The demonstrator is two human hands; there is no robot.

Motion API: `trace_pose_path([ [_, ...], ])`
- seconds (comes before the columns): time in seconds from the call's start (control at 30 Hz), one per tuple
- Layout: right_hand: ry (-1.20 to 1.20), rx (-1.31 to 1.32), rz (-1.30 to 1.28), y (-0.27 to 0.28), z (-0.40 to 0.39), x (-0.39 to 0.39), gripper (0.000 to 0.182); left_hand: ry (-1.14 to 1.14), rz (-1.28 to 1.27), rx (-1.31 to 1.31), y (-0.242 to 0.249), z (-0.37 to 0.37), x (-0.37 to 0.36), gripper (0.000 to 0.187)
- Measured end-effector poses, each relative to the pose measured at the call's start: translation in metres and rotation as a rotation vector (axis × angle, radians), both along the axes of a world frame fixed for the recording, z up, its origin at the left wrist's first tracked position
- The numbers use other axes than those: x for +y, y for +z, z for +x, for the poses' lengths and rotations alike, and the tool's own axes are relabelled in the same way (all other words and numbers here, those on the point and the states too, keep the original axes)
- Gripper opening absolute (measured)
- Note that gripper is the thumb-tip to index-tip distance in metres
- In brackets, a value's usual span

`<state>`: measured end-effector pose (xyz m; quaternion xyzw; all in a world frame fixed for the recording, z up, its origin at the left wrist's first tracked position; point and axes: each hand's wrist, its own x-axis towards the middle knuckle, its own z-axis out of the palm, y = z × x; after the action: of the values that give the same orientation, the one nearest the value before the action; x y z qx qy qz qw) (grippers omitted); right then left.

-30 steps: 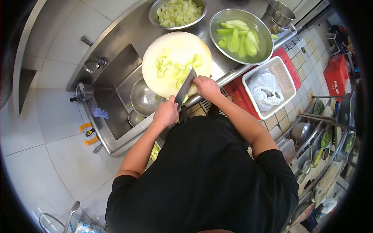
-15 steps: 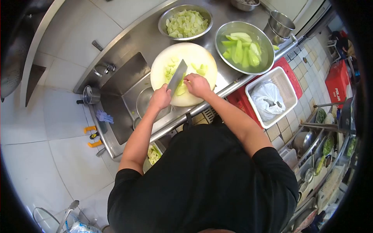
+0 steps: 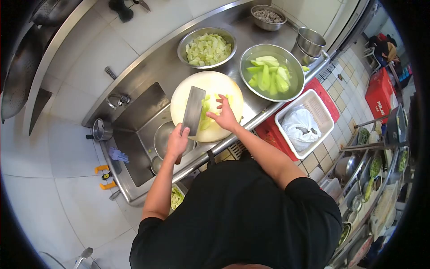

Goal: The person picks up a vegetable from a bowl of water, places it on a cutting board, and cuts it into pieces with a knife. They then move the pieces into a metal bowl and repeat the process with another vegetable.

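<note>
My left hand (image 3: 178,142) grips the handle of a cleaver (image 3: 194,110), its broad blade turned flat toward the camera above a round, pale cutting board (image 3: 181,95). My right hand (image 3: 226,117) is over the board's right part, fingers apart, holding nothing that I can see. Between blade and hand lie cut pale-green vegetable pieces (image 3: 205,109); the blade hides part of the board, and my right fingers partly cover more pieces. Beyond the board, a metal bowl (image 3: 181,50) holds sliced green vegetable (image 3: 208,49). To the right, a larger bowl (image 3: 244,71) has peeled wedges (image 3: 265,80) in water.
Left of the board is a sink (image 3: 145,121) with a metal bowl (image 3: 160,134) partly under the board. A white basket (image 3: 329,103) with a plastic bag (image 3: 301,127) stands on something red to the right. Steel pots (image 3: 311,41) stand at the counter's far right.
The cleaver has turned from edge-down to flat, its blade facing up. My right hand has opened from its closed hold at the vegetable. The view has shifted, showing more of the far counter.
</note>
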<state>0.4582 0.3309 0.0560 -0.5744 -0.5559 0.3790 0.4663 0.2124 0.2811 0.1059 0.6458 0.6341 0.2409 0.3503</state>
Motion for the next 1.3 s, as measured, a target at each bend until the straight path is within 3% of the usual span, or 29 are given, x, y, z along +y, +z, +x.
trace_pose_path([
  [0.1,0.308,0.965,-0.380,0.000,0.001,0.031,0.081,0.075,-0.278,-0.325,0.032,0.018,-0.007,0.019],
  [0.13,0.410,1.163,-0.364,-0.007,0.000,0.039,0.060,0.075,-0.316,-0.389,0.029,0.016,-0.008,0.019],
  [0.33,0.492,1.147,-0.445,-0.019,-0.007,0.063,0.027,0.118,-0.384,-0.440,0.042,0.006,-0.010,0.020],
  [0.43,0.595,1.200,-0.460,0.009,-0.019,0.060,0.030,0.123,-0.391,-0.426,0.039,0.001,-0.013,0.020],
  [0.63,0.616,1.222,-0.541,-0.014,-0.029,0.070,0.034,0.121,-0.397,-0.454,0.038,0.006,-0.013,0.019],
  [0.77,0.755,1.540,-0.577,0.019,-0.019,0.064,0.053,0.099,-0.478,-0.538,0.032,0.000,-0.009,0.021],
  [0.87,0.775,1.600,-0.630,0.030,-0.015,0.065,0.082,0.140,-0.545,-0.638,0.031,0.008,-0.008,0.021],
  [0.97,0.740,1.679,-0.682,0.016,-0.013,0.071,0.091,0.149,-0.565,-0.671,0.027,0.010,-0.003,0.021],
  [1.07,0.554,1.554,-0.720,0.033,-0.007,0.062,0.089,0.157,-0.559,-0.685,0.019,0.007,0.000,0.020],
  [1.17,0.324,1.477,-0.769,0.010,-0.005,0.077,0.089,0.224,-0.488,-0.672,0.010,-0.003,0.000,0.020],
  [1.3,0.270,1.247,-0.658,0.016,0.001,0.083,0.085,0.217,-0.381,-0.530,0.015,-0.025,0.004,0.019],
])
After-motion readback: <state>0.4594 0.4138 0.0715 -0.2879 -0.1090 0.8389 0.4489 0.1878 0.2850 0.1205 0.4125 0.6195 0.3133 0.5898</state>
